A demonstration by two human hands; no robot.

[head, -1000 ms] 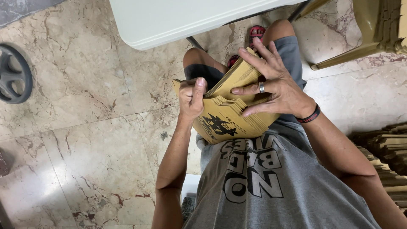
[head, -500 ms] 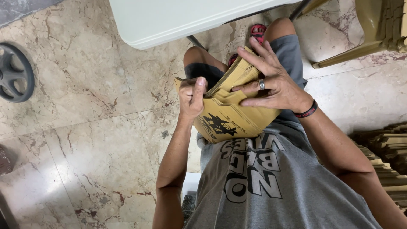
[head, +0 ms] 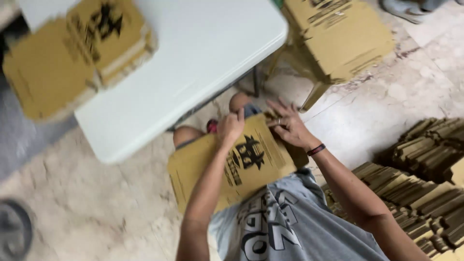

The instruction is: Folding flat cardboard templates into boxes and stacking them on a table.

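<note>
A flat brown cardboard box (head: 212,171) with a black printed figure lies across my lap, closed. My left hand (head: 231,126) grips its far edge near the middle, thumb on top. At the box's far right corner, my right hand (head: 289,124) pinches a flap with its other fingers spread. It wears a ring and a dark wristband. My grey printed shirt (head: 285,227) fills the lower middle.
A white folding table (head: 193,63) stands ahead with folded brown boxes (head: 77,48) stacked on its left. More boxes (head: 338,34) sit on a chair at upper right. Piles of flat cardboard (head: 425,169) crowd the floor to my right. A dark wheel (head: 14,232) lies at lower left.
The view has swung up and right, bringing the table top and box stacks into view. The box, half open and tilted before, now lies flat and closed on my lap.
</note>
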